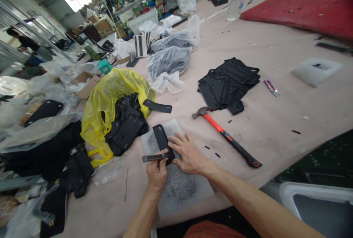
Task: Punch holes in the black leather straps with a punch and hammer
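Note:
My left hand (157,175) is closed around a dark metal punch (151,158), whose one end is over a black leather-like piece (160,137). My right hand (190,153) is spread, its fingertips resting on the piece's right edge. Under the piece lies a pale, heavily marked cutting board (180,190). To the right is a claw hammer (226,137) with a red and black handle. A single black strip (157,106) lies just beyond the board.
Left of the board, a yellow plastic bag (110,83) spills black pieces (127,131). A pile of black pieces (228,83) lies beyond the hammer, near small pink snips (271,87). Farther off are a clear bottle (237,1), a red sheet (303,8) and a white block (317,72).

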Demonstrator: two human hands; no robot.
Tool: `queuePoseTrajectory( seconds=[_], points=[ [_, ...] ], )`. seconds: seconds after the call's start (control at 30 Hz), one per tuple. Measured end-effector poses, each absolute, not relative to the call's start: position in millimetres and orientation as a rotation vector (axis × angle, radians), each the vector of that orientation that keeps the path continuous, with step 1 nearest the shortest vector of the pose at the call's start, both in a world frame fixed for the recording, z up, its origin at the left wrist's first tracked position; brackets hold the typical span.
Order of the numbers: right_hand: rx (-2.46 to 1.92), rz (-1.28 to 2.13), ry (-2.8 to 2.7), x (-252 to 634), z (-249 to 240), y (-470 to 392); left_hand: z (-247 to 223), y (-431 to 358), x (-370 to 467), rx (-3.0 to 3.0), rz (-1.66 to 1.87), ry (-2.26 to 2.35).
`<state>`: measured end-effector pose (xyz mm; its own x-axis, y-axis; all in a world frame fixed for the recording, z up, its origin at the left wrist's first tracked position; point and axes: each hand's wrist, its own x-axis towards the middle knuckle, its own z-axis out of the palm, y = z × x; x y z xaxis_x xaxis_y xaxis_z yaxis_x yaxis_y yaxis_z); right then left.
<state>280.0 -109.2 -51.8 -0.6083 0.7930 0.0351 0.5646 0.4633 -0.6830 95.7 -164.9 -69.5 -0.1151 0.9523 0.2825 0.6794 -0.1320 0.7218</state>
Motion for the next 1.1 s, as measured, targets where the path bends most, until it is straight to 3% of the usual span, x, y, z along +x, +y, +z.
queuePoseTrajectory(
  seconds=[0.37, 0.57, 0.7, 0.77, 0.97, 1.1],
  points=[
    [-1.162, 0.864, -2.356, 288.6, -52.4, -110.8, -72.3, -159.6, 91.6, 2.003, 1.056, 1.738],
    [-1.676, 0.407, -2.062, 360.8, -55.1, -111.6, -77.5, -161.5, 92.6, 2.058, 1.087, 1.748],
    [-1.936, 0.308, -2.053, 405.6, -59.0, -115.0, -77.2, -161.8, 93.5, 2.056, 1.095, 1.756],
    [-1.973, 0.379, -2.037, 414.2, -58.9, -115.0, -76.2, -161.7, 94.5, 2.061, 1.104, 1.76],
    [-1.984, 1.207, -1.423, 406.0, -47.9, -99.5, -75.0, -161.6, 95.2, 2.062, 1.084, 1.769],
    [-1.847, 1.544, -1.258, 393.6, -42.8, -90.0, -77.6, -161.3, 92.4, 2.087, 1.075, 1.739]
  ],
)
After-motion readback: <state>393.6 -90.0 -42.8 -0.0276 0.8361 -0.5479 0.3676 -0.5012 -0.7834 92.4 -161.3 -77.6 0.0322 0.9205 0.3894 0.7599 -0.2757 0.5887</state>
